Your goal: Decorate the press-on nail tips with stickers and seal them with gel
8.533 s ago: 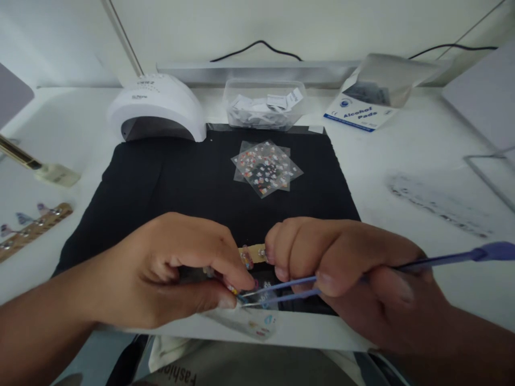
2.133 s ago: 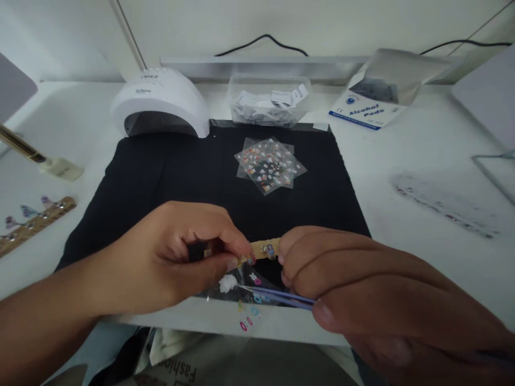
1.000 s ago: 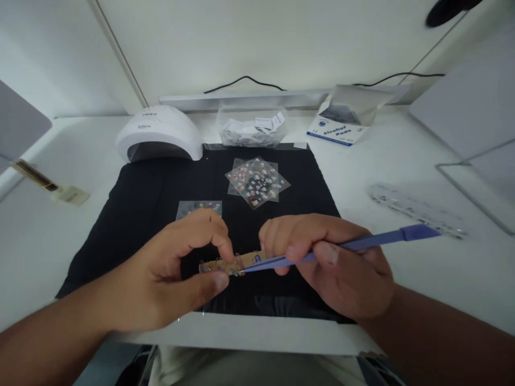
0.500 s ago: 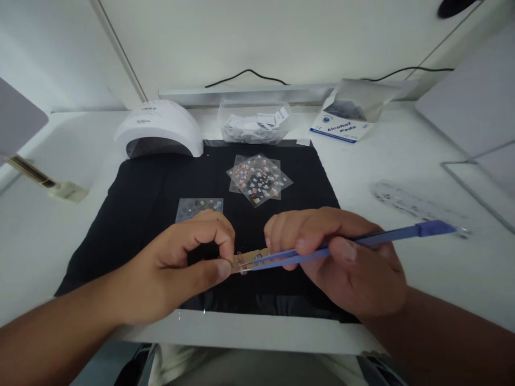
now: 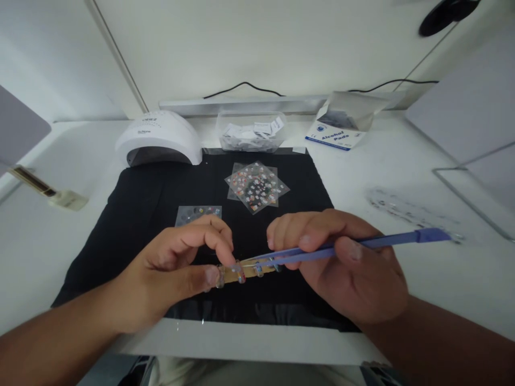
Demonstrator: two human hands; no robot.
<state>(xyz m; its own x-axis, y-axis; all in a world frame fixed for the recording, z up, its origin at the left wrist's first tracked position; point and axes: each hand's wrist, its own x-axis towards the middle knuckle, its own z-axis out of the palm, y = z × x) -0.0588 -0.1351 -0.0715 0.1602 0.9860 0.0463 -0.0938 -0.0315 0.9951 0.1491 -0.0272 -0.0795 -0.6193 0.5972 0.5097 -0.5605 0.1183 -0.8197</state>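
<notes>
A flat wooden stick (image 5: 250, 272) carries several clear, decorated false nails (image 5: 258, 269) set across it. My left hand (image 5: 181, 268) is closed at its left end, thumb against the end nail and index fingertip on the stick's upper edge by the neighbouring nail. In my right hand (image 5: 341, 262) a pair of blue-purple tweezers (image 5: 378, 242) is held, points leftward. The tweezer tips reach that second nail (image 5: 240, 272), close to my left index finger; whether they pinch anything is too small to tell. The stick's right end runs beneath my right fingers.
A black cloth (image 5: 132, 236) covers the desk's middle. On it lie fanned sticker sheets (image 5: 257, 187) and another sheet (image 5: 197, 213). Behind stand a white nail lamp (image 5: 161, 131), a clear box of packets (image 5: 252, 131) and an alcohol pads box (image 5: 341, 126). A bottle brush (image 5: 68, 199) is left.
My left thumb and index finger have spread from a tight pinch, showing more of the stick and its end nail. The stick sits slightly lower in view; the tweezers stay by the nail.
</notes>
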